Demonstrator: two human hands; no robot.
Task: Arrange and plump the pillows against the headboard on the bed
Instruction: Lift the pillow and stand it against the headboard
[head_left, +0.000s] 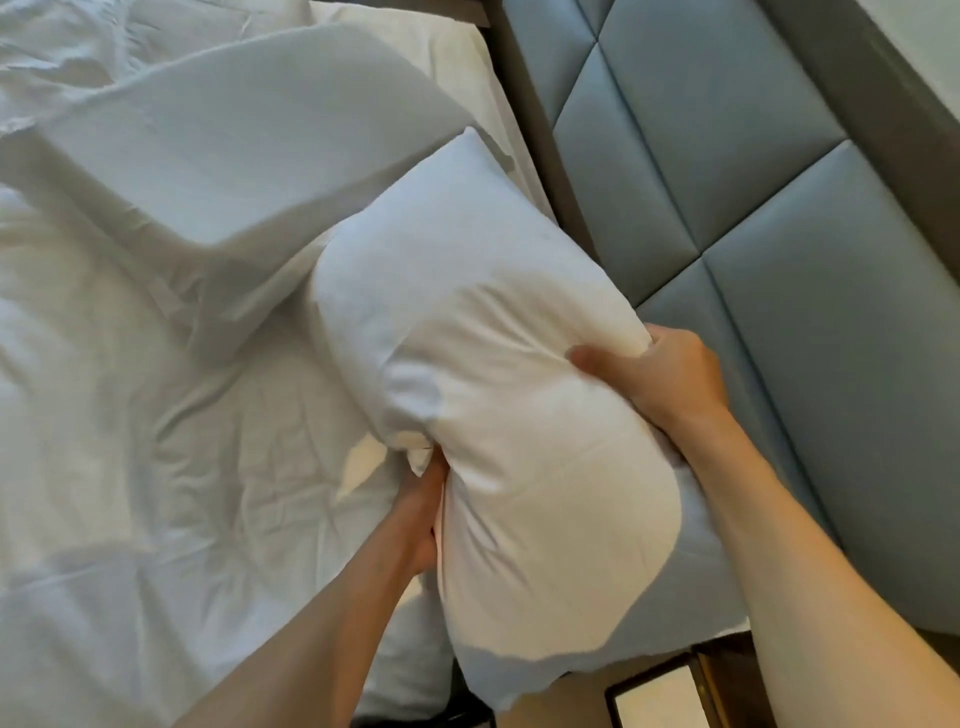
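Two hands, L (423, 512) & R (662, 376), fingers gripping one white pillow (498, 353) beside one headboard (779, 208).

Soft, even daylight fills the view, brightest on the white pillow (493, 364). Gentle shadows sit in the duvet (156, 364) folds. The picture is slightly soft, and wide-angle distortion bends the headboard (753, 182) panels.

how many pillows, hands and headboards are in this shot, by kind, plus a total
pillows: 2, the held pillow and the flat pillow lying on the bed
hands: 2, left hand and right hand, both gripping the held pillow
headboards: 1, the blue padded headboard
total: 5
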